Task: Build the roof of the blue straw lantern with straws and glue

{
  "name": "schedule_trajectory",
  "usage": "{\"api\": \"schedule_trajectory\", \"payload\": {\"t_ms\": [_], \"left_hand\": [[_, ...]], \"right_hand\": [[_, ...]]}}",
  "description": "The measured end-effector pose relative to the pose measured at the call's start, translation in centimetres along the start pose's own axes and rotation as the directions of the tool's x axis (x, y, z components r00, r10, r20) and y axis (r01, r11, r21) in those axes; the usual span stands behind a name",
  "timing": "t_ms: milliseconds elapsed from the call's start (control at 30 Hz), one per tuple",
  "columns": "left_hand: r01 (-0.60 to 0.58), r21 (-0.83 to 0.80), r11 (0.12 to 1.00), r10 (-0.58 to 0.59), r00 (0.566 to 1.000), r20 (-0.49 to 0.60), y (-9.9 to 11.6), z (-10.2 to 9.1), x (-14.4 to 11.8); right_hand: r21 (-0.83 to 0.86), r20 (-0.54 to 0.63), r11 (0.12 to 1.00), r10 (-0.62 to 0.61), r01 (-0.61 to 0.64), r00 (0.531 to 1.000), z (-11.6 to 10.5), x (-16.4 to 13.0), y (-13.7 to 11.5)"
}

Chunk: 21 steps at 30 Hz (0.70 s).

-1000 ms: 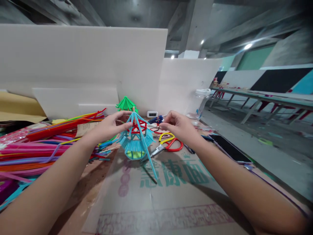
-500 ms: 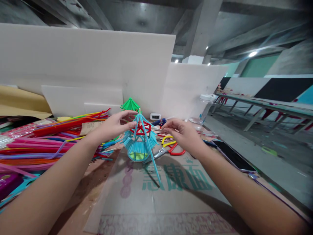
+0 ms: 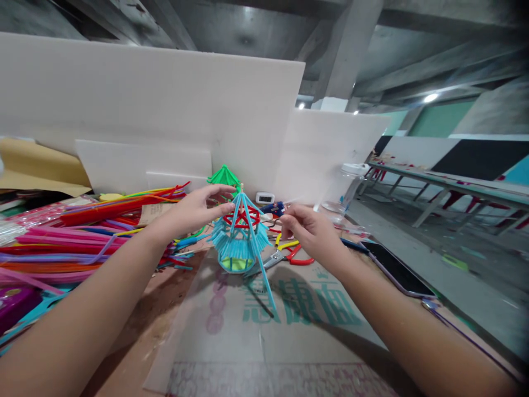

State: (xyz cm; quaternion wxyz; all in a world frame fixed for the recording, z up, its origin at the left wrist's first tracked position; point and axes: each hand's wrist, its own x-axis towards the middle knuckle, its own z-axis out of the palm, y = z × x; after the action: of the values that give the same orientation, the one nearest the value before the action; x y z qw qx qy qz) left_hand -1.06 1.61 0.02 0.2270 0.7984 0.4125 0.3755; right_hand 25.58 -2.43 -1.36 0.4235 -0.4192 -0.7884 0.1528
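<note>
A small pavilion model [image 3: 235,248], with a fringed light-blue lower roof, red lattice and blue sloping sticks, stands on printed cardboard. One long blue strip [image 3: 266,281] slants from its peak past the base, towards me. At the left of the peak is my left hand [image 3: 202,212], thumb and forefinger stretched and apart; whether their tips touch the model is unclear. My right hand [image 3: 312,231] hovers to the right of the model with its fingers curled into a pinch; anything between the tips is too small to make out. Scissors with red and yellow handles [image 3: 295,255] lie below it.
Bundles of coloured pipe cleaners [image 3: 70,248] spread over the left side. A green roof piece [image 3: 224,175], a small white timer [image 3: 265,198] and a blue tool [image 3: 273,208] are behind the model. To the right are a clear jar [image 3: 344,187] and a phone [image 3: 399,269].
My right hand's fingers have curled in more tightly, and the hand has shifted slightly right in view. The view itself has moved a little; my left hand stays by the model's peak.
</note>
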Motion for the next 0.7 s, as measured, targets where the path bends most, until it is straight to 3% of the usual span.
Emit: {"api": "schedule_trajectory", "payload": {"t_ms": [267, 467, 700], "left_hand": [[-0.012, 0.052, 0.999, 0.012, 1.0, -0.001, 0.2, 0.3, 0.0], [0.013, 0.03, 0.999, -0.011, 0.996, -0.086, -0.5, -0.6, 0.2], [-0.01, 0.013, 1.0, 0.011, 0.997, -0.076, 0.3, 0.2, 0.1]], "right_hand": [[0.036, -0.023, 0.999, -0.036, 0.037, 0.999, 0.5, -0.1, 0.0], [0.126, 0.002, 0.992, -0.021, 0.02, 1.0, 0.6, 0.0, 0.5], [-0.022, 0.001, 0.998, -0.057, 0.057, 0.998, 1.1, -0.3, 0.4]]}}
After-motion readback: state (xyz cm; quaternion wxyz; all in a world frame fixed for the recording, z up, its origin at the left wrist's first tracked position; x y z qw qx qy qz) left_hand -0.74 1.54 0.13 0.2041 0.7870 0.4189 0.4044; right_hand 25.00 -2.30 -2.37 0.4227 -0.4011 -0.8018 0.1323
